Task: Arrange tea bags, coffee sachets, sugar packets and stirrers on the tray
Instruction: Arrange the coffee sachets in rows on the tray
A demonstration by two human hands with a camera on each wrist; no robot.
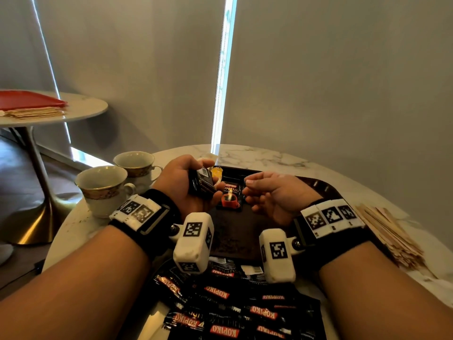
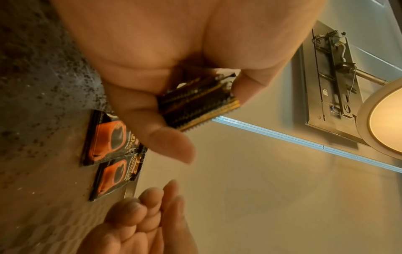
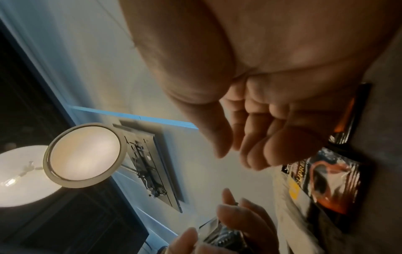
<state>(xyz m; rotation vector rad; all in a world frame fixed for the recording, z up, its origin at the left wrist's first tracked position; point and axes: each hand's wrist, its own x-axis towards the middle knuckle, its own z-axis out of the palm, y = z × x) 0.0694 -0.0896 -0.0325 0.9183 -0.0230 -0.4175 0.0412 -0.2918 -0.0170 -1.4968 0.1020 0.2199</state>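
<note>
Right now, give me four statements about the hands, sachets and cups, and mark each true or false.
1. The left hand holds a stack of coffee sachets. True.
2. The right hand grips a wooden stirrer. False: it holds nothing; the stirrers lie on the table.
3. A coffee sachet already lies on the dark tray. True.
4. The two teacups stand on the tray. False: they stand on the table left of it.

Both forearms reach forward over the table, a tagged band strapped on each wrist. Left hand palm-up, fingers and thumb curled around a small stack of sachets. Right hand just beside it, not touching, palm facing left, fingers loosely curled, holding nothing.
</note>
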